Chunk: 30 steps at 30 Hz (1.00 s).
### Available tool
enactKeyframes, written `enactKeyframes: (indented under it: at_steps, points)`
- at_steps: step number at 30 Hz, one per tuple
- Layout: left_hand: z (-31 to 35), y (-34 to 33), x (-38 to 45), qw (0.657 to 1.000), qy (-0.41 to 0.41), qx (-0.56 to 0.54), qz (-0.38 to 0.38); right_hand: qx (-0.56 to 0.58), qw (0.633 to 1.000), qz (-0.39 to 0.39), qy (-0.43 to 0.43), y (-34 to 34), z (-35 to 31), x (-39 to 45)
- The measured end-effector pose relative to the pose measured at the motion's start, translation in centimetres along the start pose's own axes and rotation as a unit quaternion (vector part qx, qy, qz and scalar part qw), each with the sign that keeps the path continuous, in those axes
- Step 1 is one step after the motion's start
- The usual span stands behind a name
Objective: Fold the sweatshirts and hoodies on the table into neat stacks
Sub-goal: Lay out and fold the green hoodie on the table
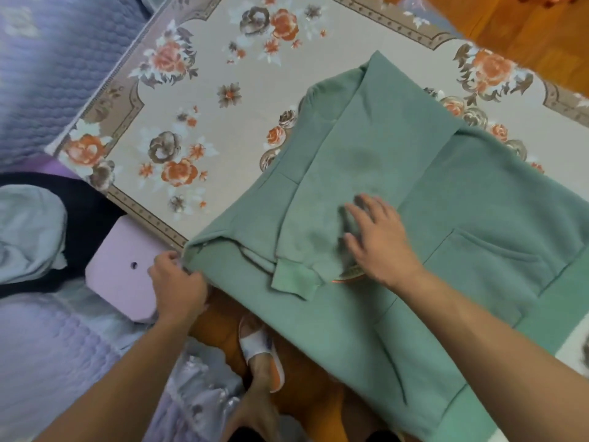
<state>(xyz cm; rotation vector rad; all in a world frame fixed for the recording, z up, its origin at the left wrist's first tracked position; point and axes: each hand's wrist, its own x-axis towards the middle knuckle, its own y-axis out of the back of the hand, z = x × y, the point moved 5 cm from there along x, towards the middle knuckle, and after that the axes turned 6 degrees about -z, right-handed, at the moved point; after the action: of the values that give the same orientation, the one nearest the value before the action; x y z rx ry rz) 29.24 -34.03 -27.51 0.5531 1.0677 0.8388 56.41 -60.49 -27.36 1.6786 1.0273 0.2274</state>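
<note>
floral tablecloth (pixel 204 100) under green hoodie (pixel 478 193) at centre right, sleeve folded in, right hand (pixel 379 240) pressing flat with straight fingers, left hand (pixel 178 282) pinching its lower-left corner; next, probably folding the other side.

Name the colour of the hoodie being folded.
Sage green hoodie, plain, with no pattern; shown clearly in the head view.

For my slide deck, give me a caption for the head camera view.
Left hand pinches the green hoodie edge while right hand flattens its folded sleeve.
</note>
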Motion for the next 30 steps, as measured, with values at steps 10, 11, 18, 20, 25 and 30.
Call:
enactKeyframes:
  at_steps: [10, 11, 18, 20, 25, 30]
  points:
    - [-4.3, -1.6, 8.5, 0.917, -0.067, 0.001, -0.392, 0.057, 0.974, 0.154, -0.157, -6.8, -9.6, -10.6]
    - [-4.6, -1.8, 8.4, 0.913, -0.087, 0.021, -0.398, 0.063, 0.971, 0.161, -0.167, -7.4, -10.9, -11.4]
    - [-11.3, -3.2, 5.0, 0.872, -0.083, 0.011, -0.482, 0.112, 0.966, 0.106, -0.209, -11.5, -17.2, -14.5]
    - [-14.5, -3.0, 3.9, 0.857, -0.071, 0.144, -0.489, 0.14, 0.96, 0.08, -0.228, -12.7, -18.3, -14.8]
    - [-16.2, -0.4, 0.3, 0.861, 0.005, 0.066, -0.505, 0.212, 0.937, -0.015, -0.277, -15.0, -21.1, -16.2]
    - [-13.8, 3.4, -5.9, 0.743, 0.203, -0.264, -0.581, 0.338, 0.904, -0.027, -0.259, -14.8, -26.0, -18.8]
